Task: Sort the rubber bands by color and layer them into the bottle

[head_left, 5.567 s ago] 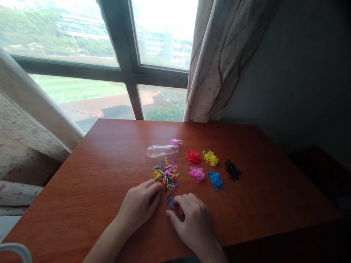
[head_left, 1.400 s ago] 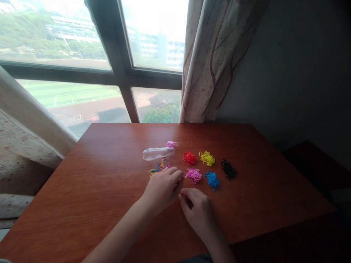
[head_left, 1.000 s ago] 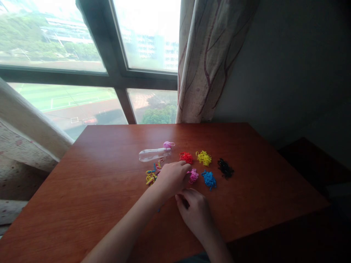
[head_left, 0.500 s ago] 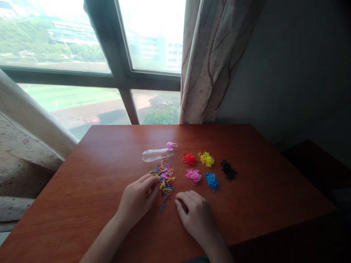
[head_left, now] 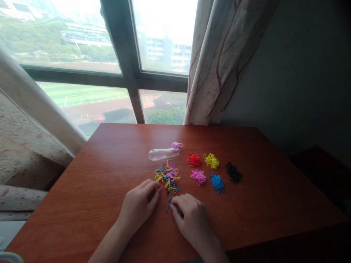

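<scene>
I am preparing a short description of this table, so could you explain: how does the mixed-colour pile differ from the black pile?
The mixed pile shows several colours, among them yellow, pink and blue, while the black pile shows only one. The mixed pile lies close to the left hand; the black pile is away from that hand and the right hand. Both are loose heaps on the table.

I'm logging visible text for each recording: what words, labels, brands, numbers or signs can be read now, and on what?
None can be read anywhere.
Clear plastic bottle lying on its side: no lettering visible.
Mixed pile of small multicoloured loop bands: no lettering visible.
Beige fabric curtain with dark branching lines: pattern only, no letters.
Distant pale building outdoors: too blurred to tell whether it bears any sign.
</scene>
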`<state>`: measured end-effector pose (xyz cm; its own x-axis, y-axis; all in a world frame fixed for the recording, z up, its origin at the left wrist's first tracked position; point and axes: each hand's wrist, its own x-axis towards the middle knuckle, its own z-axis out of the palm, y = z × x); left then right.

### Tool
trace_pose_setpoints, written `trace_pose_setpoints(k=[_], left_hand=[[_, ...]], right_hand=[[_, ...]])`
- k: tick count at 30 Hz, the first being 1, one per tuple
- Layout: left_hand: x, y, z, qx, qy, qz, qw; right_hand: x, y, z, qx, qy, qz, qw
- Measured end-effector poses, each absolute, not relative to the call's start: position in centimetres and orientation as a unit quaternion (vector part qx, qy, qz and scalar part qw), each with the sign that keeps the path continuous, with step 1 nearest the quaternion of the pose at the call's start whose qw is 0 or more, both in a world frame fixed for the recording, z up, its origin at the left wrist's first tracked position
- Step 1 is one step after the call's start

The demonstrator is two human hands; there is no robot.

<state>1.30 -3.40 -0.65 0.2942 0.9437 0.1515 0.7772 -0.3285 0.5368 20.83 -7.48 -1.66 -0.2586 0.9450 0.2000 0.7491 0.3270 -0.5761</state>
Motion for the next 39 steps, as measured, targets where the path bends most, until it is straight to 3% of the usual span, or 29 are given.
trace_pose_setpoints(k=[4,12,17,25,32,39], left_hand=[[1.2,-3.3,-0.7,0.782,0.551,0.226,0.183],[1.1,-3.3,-0.7,0.785,0.551,0.224,0.176],[1.1,-3.4,-0.5,0.792,0.547,0.205,0.178],[1.2,-3.3,-0.5,0.799,0.541,0.192,0.18],[1.3,-3.4,-0.5,0.799,0.543,0.191,0.174],[1.3,-3.4,-0.4,0.8,0.544,0.183,0.174]], right_hand=[[21.0,-7.5,-1.7,-0.552,-0.761,0.198,0.277],[22.8,-7.2,-1.4,-0.567,-0.666,0.296,0.385],[28.0,-6.6,-1.2,-0.651,-0.591,0.221,0.423],[33.9,-6.1,-2.1,-0.737,-0.546,0.083,0.389],[33.6,-6.2,-2.2,-0.733,-0.572,0.049,0.365],[31.9,-6.4,-1.7,-0.703,-0.59,0.052,0.395]])
